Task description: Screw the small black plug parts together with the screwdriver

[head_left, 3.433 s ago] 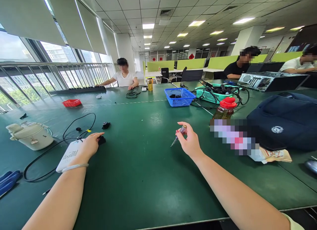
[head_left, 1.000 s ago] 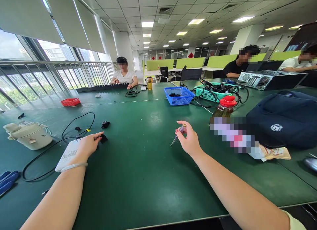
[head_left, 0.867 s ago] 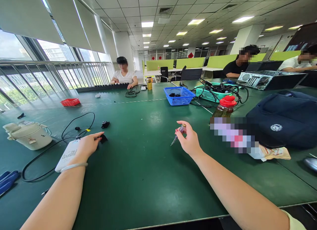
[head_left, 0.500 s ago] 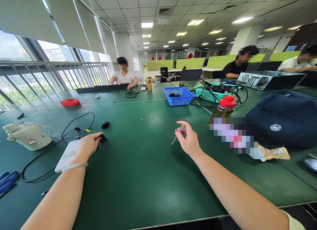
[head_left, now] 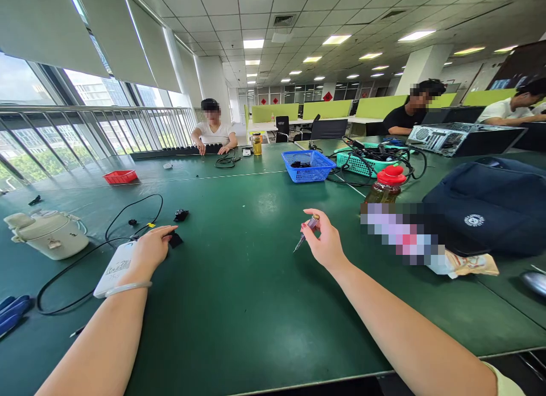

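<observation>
The small screwdriver (head_left: pixel 305 231) is pinched between thumb and fingers of the right hand (head_left: pixel 326 242), held clear above the green table (head_left: pixel 239 305) with its metal tip slanting down and to the left. By its look it is light, stiff and thin, with a clear handle that is the sound place to grip; the slender shaft could slip or roll if loosely held. The left hand (head_left: pixel 147 249) lies flat and relaxed on the table, grasping nothing, its fingertips touching a small black part (head_left: pixel 175 239) and its heel resting on a white adapter (head_left: pixel 114 268). That black part appears small, rigid and light, best taken by its edges. A black cable (head_left: pixel 128 214) loops from beside the adapter; a second black piece (head_left: pixel 181 215) lies near. Further out stand a white kettle (head_left: pixel 46 234) at left, a blue basket (head_left: pixel 309 165) at centre, a red-capped bottle (head_left: pixel 386 188) and a dark backpack (head_left: pixel 486 208) at right. The surface is a smooth green mat, slightly reflective. The room is an open office with ceiling lights, railed windows at left, and other persons seated at the far tables.
</observation>
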Tool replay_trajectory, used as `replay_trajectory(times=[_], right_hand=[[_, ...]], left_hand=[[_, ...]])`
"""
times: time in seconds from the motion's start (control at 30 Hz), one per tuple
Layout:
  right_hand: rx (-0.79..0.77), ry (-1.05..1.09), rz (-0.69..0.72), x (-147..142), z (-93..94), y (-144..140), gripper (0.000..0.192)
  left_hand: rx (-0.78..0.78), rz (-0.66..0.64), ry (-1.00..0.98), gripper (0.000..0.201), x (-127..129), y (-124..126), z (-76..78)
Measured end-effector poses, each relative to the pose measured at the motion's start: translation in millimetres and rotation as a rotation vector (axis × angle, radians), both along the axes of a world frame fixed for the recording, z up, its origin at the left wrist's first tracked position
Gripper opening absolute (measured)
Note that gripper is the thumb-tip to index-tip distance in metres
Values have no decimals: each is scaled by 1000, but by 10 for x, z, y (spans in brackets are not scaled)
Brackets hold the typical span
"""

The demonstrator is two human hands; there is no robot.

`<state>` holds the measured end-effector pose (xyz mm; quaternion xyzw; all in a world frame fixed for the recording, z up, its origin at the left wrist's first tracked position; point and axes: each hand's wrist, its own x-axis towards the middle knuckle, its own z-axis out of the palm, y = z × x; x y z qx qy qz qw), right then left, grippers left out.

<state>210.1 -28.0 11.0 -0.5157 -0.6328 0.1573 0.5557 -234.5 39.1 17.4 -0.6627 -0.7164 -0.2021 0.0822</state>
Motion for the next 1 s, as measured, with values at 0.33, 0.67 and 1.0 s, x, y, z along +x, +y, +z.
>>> replay_trajectory(times=[0.33, 0.67, 1.0], right_hand=[[-1, 12, 10, 6, -17, 10, 32], [-1, 10, 13, 5, -23, 9, 32], [-8, 3, 14, -11, -19, 7, 31]], left_hand=[[123, -2, -21, 47, 21, -1, 20], [158, -7, -28, 50, 9, -2, 27], [217, 79, -120, 33, 87, -71, 91]])
